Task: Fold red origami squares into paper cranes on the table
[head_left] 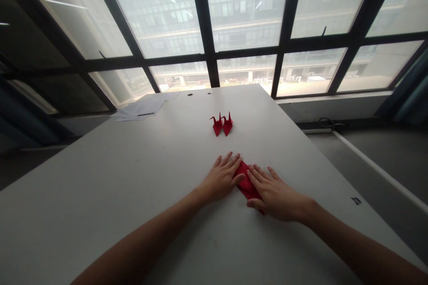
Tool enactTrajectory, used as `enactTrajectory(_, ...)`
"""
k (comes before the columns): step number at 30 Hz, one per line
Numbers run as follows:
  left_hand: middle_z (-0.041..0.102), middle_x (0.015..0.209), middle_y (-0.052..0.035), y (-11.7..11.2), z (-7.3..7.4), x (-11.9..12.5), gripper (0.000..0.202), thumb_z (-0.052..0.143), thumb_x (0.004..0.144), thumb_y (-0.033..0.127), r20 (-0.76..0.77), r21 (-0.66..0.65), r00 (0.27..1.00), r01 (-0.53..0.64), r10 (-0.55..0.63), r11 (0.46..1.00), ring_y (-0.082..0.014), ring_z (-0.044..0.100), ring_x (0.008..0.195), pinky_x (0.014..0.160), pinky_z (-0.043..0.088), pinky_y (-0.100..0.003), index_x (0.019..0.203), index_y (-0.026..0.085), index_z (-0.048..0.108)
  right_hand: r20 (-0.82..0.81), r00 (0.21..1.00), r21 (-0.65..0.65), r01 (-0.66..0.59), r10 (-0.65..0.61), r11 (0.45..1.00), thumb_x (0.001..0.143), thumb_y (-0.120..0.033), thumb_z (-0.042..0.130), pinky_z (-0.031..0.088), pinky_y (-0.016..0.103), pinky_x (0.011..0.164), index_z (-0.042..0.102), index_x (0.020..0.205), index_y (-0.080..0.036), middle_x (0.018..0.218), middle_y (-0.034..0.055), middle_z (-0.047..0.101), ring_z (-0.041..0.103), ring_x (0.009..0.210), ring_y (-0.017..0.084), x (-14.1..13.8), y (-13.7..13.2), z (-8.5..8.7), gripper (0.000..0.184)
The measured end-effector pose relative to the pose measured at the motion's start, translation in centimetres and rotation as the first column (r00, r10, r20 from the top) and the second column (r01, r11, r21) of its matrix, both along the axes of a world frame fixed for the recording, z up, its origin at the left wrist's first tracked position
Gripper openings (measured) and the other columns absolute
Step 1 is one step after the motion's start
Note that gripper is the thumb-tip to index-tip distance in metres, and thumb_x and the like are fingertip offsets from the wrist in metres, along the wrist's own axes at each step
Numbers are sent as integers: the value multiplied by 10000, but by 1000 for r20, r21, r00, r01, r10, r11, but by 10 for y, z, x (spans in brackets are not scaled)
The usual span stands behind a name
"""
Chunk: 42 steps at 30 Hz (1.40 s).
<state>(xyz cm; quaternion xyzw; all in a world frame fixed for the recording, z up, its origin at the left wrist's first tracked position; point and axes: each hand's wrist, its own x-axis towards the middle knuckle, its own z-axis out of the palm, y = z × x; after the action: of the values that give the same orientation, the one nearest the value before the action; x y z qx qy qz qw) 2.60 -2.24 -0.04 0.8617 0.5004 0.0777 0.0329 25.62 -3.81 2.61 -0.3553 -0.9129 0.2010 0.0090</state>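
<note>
A folded piece of red origami paper (248,182) lies flat on the white table (133,187), slanting from upper left to lower right. My left hand (223,176) rests on its left edge, fingers stretched out and thumb over the paper. From the other side my right hand (272,191) presses flat on the paper, fingers spread and covering its right and lower part. Beyond both hands stand two red paper cranes, the left crane (217,126) and the right crane (228,125), side by side.
White paper sheets (143,106) lie at the table's far left, with a dark pen-like object (146,114) on them. A small dark mark (356,201) is near the right edge. Large windows (244,9) rise behind the table. A white pole (377,167) runs along the right.
</note>
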Motion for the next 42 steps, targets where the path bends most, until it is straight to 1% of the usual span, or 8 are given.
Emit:
enactTrajectory(7, 199, 1622, -46, 1, 0, 0, 641, 205, 1016, 566, 2, -29, 1000, -21, 22, 999, -273, 112, 1512, 1203, 156, -512, 1553, 220, 247, 3, 1000, -40, -31, 31, 999, 938, -683, 344, 22, 546, 1205, 158, 1560, -108, 1614, 166, 108, 55, 1506, 315, 1, -4, 8, 867)
enactTrajectory(13, 198, 1624, -67, 1, -3, -1, 644, 266, 1010, 562, 28, -44, 999, -23, 24, 999, -281, 131, 1509, 1200, 140, -506, 1555, 220, 237, -84, 996, 61, 23, -18, 998, 1022, -411, 334, 168, 566, 1176, 441, 1467, -200, 1555, 117, 376, 260, 1465, 311, -2, 5, 8, 504)
enactTrajectory(18, 308, 1593, -76, 0, 0, 1, 611, 359, 1002, 512, 93, 6, 995, -39, 38, 999, -270, 241, 1476, 1188, 186, -451, 1540, 238, 270, -159, 987, 157, 51, -26, 986, 991, -220, 387, 353, 421, 1099, 659, 1242, -219, 1360, 93, 595, 523, 1264, 253, -4, 11, 8, 369)
enactTrajectory(21, 522, 1417, -117, -1, 6, 2, 545, 431, 987, 429, 160, 89, 966, -217, 201, 972, -273, 469, 1304, 1080, 342, -419, 1484, 214, 374, -141, 990, 204, 58, -29, 977, 981, -222, 416, 351, 427, 1100, 619, 1300, -204, 1392, 104, 567, 506, 1276, 266, -5, 11, 4, 378)
enactTrajectory(24, 634, 1182, -119, -1, 9, 2, 472, 493, 958, 414, 191, 120, 917, -374, 349, 920, -290, 567, 1108, 957, 405, -430, 1371, 186, 507, -108, 993, 239, 72, -48, 968, 988, -285, 431, 320, 475, 1119, 530, 1393, -169, 1455, 141, 502, 449, 1332, 296, -6, 10, -1, 433)
enactTrajectory(33, 660, 983, -44, 5, 8, 0, 248, 652, 863, 388, 277, -15, 880, -397, 386, 918, -240, 586, 976, 880, 383, -371, 1049, 224, 664, -127, 991, 233, 71, -42, 970, 984, -349, 462, 342, 479, 1107, 523, 1390, -167, 1443, 155, 505, 442, 1333, 302, -8, 9, -3, 449)
enactTrajectory(39, 658, 942, -45, 4, 12, 4, 244, 687, 807, 427, 283, -24, 834, -488, 474, 872, -258, 575, 970, 873, 357, -404, 887, 206, 625, -128, 991, 227, 67, -38, 972, 982, -365, 467, 340, 481, 1110, 514, 1397, -159, 1449, 160, 497, 425, 1343, 307, -7, 8, -1, 466)
enactTrajectory(42, 662, 867, -19, 3, 12, 5, 207, 695, 800, 362, 313, -48, 833, -466, 456, 883, -227, 597, 875, 868, 372, -402, 885, 200, 598, -136, 990, 223, 65, -34, 973, 980, -365, 475, 333, 482, 1113, 518, 1392, -153, 1445, 164, 499, 423, 1343, 307, -7, 8, -1, 466)
